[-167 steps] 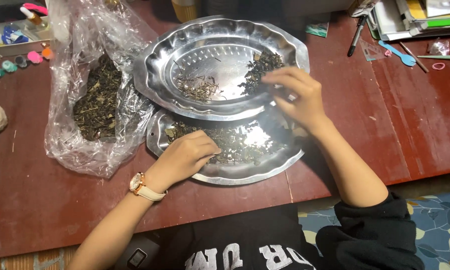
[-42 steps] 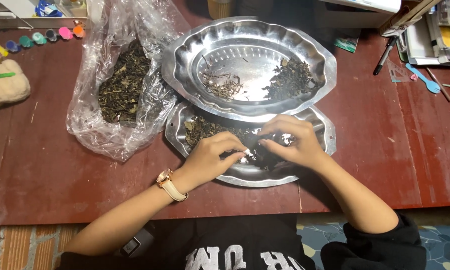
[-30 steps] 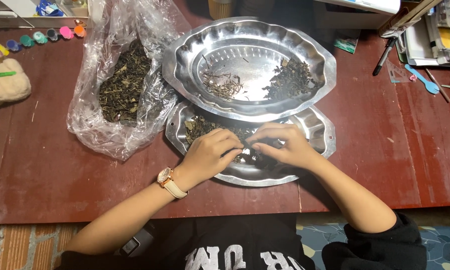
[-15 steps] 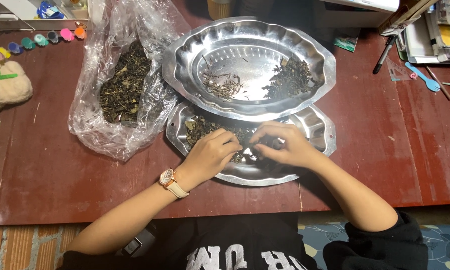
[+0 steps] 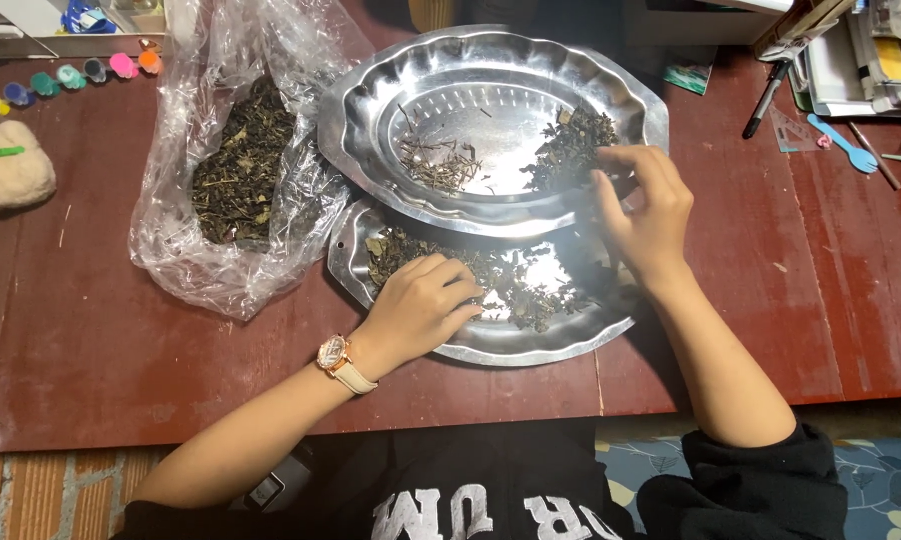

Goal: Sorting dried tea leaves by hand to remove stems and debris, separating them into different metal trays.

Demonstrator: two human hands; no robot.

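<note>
Two scalloped steel trays overlap on the dark red table. The near tray (image 5: pixel 491 345) holds dark dried leaves (image 5: pixel 516 285). My left hand (image 5: pixel 416 310), with a wristwatch, rests curled on those leaves. The far tray (image 5: pixel 371 110) carries a small pile of thin stems (image 5: pixel 436 165) and a pile of dark leaves (image 5: pixel 576 140). Over that leaf pile, at the far tray's right side, my right hand (image 5: pixel 646 205) is raised with its fingertips pinched together; what they hold is too small to tell.
A clear plastic bag (image 5: pixel 246 160) of dried leaves lies left of the trays. A beige stuffed toy (image 5: pixel 11 170) and a row of paint pots (image 5: pixel 81 75) are far left. A pen (image 5: pixel 766 100), a blue spoon (image 5: pixel 846 145) and papers lie at the back right.
My right hand has left the near tray and moved up to the leaf pile on the far tray. My left hand stays on the near tray's leaves.
</note>
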